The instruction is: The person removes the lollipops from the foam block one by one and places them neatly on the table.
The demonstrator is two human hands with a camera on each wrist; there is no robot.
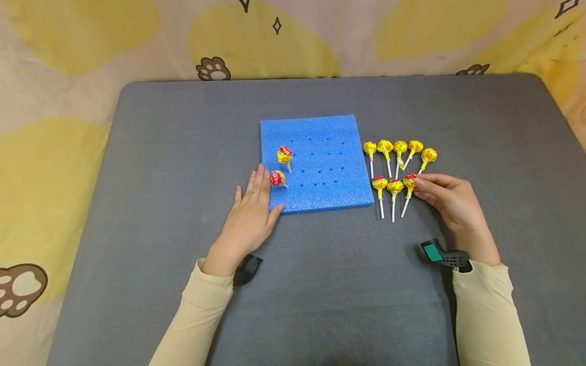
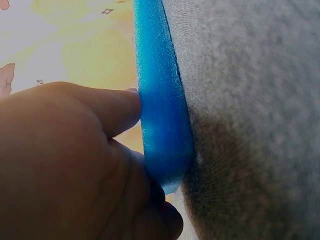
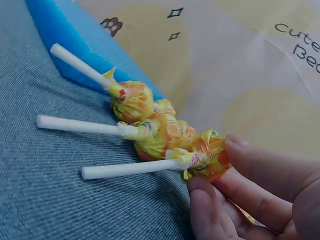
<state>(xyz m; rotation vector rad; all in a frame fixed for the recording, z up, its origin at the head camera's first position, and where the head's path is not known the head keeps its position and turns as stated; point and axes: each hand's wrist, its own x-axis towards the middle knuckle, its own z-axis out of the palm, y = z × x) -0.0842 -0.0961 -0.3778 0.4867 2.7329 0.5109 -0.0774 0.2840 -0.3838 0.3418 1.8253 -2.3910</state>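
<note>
Lollipop pick beside foam block (image 1: 316, 162).
Right hand (image 1: 450, 201) fingers (image 3: 260, 172) pinch nearest lollipop (image 1: 409, 182); left hand (image 1: 249, 213) flat, steadying block. Neighbouring lollipops may scatter.

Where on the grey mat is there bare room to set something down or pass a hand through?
The grey mat is bare left of the blue foam board, behind it toward the far edge, and along the near edge between the sleeves. It is crowded right of the board, where eight loose lollipops lie beside the right hand. The left hand rests on the board's near left corner.
</note>
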